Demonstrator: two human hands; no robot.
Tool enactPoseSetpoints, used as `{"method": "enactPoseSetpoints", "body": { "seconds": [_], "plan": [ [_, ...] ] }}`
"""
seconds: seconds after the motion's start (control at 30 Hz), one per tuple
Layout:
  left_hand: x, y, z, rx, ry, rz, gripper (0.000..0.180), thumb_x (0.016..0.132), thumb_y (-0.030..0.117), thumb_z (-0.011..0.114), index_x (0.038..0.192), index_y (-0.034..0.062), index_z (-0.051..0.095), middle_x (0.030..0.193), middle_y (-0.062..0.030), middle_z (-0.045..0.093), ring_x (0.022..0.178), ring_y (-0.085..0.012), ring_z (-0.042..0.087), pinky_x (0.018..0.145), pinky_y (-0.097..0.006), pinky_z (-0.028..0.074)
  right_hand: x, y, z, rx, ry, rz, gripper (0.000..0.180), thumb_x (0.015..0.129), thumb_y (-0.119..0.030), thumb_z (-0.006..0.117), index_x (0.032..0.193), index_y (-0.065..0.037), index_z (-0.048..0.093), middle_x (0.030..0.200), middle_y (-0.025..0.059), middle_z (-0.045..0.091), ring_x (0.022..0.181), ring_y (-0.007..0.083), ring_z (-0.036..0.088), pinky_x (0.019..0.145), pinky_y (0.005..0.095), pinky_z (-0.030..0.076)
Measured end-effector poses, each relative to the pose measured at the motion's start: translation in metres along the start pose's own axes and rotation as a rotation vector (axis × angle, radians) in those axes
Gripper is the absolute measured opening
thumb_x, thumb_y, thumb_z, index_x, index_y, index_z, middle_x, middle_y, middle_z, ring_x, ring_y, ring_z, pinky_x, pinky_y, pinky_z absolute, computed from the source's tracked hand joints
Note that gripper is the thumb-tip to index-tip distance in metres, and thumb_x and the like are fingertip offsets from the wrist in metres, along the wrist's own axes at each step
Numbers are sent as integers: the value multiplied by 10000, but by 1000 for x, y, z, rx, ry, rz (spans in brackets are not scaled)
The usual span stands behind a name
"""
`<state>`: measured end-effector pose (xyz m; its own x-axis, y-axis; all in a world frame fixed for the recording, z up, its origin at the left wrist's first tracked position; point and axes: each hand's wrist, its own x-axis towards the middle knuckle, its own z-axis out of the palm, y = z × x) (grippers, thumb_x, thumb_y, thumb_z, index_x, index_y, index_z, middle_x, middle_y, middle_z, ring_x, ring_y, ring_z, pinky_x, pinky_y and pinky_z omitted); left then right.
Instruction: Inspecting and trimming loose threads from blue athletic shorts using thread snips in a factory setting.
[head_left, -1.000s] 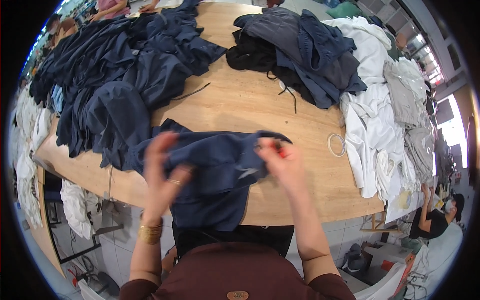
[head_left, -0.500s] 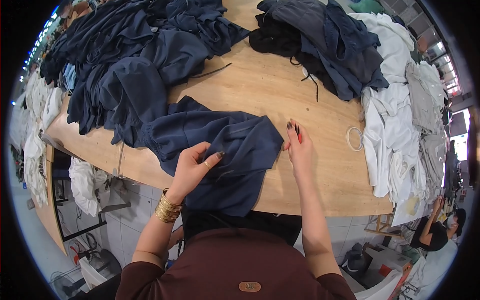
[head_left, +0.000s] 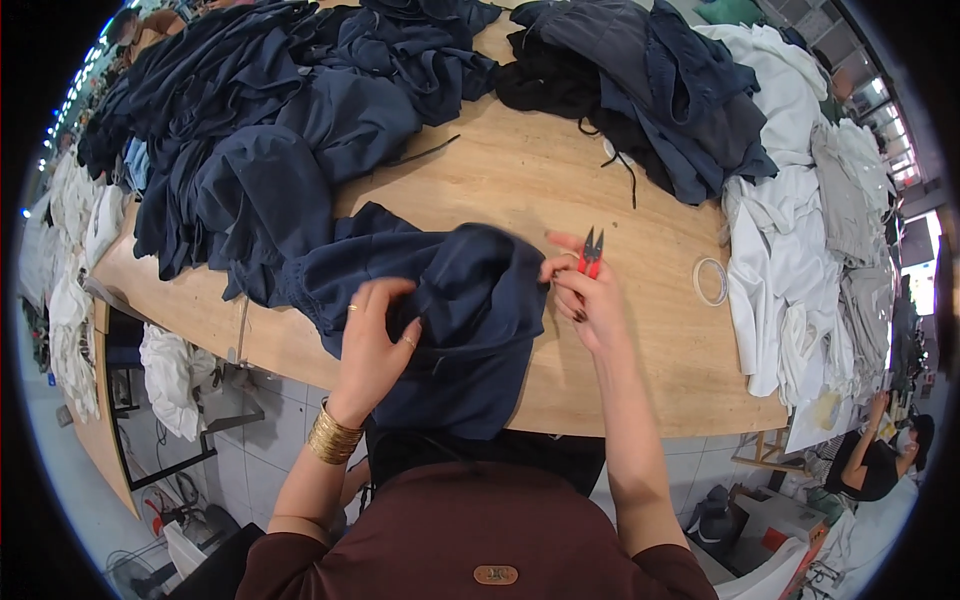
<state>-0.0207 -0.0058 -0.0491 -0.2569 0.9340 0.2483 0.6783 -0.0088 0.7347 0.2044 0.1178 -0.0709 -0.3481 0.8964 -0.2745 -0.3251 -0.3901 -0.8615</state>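
Observation:
A dark navy garment point(head_left: 455, 310) lies bunched on the wooden table in front of me, its lower part hanging over the near edge. My left hand point(head_left: 375, 340) is over the garment's left part, thumb apart from its bent fingers; I see nothing gripped in it. Red-handled thread snips point(head_left: 591, 256) stick up out of my right hand point(head_left: 592, 305), dark blades pointing away from me. The fingertips of that hand are at the garment's right edge; whether they pinch the cloth I cannot tell.
Heaped navy garments point(head_left: 250, 130) cover the table's point(head_left: 480, 180) far left. More dark clothes point(head_left: 660, 90) lie at the far right, beside white garments point(head_left: 770, 250). A tape roll point(head_left: 711, 281) sits at the right. A person point(head_left: 875, 460) is at the lower right.
The garment's right part has been folded up into a rounded bunch. My left hand's fingers have lifted and spread. The right hand has turned, bringing the snips' blades into plain sight.

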Motion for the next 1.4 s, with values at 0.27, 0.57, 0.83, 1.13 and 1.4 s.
{"method": "enactPoseSetpoints", "body": {
  "seconds": [0.27, 0.57, 0.83, 1.13, 1.4],
  "plan": [
    [46, 23, 27, -380, -219, -108, 201, 832, -11, 576, 1032, 4, 590, 916, -80, 624, 820, -141, 604, 736, -242, 472, -10, 14, -1, -513, 254, -237, 124, 800, -24, 582, 920, -11, 610, 684, -2, 553, 627, 54, 507, 587, 204, 403],
    [37, -27, 82, -77, -320, -147, 211, 839, 170, 629, 881, -36, 608, 736, -179, 630, 667, -266, 626, 612, -348, 477, -51, 100, 40, -770, 32, -476, 197, 745, -12, 604, 936, -36, 561, 907, 150, 595, 814, 319, 620, 706, 380, 513],
    [28, -2, 63, -789, -546, -352, 180, 919, 128, 528, 759, 51, 557, 662, 79, 478, 580, -17, 401, 503, -185, 313, -66, 31, 35, -825, 84, -613, 285, 801, -58, 669, 1082, -83, 628, 827, 49, 554, 683, 155, 593, 605, 261, 487],
    [-4, 13, 40, -1210, -381, -687, 96, 923, 148, 529, 876, 105, 600, 688, 57, 548, 607, -57, 530, 582, -223, 474, -67, 24, 9, -781, 151, -733, 103, 776, 10, 656, 872, -20, 630, 762, 65, 567, 676, 167, 609, 582, 256, 474],
    [-24, 21, 17, -1146, -267, -676, 65, 918, 146, 540, 906, 105, 590, 743, 51, 551, 657, -57, 539, 606, -225, 483, -89, 0, 5, -731, 158, -624, 183, 796, -22, 649, 977, -47, 648, 829, 61, 571, 689, 158, 579, 617, 245, 458]
  ]
}}
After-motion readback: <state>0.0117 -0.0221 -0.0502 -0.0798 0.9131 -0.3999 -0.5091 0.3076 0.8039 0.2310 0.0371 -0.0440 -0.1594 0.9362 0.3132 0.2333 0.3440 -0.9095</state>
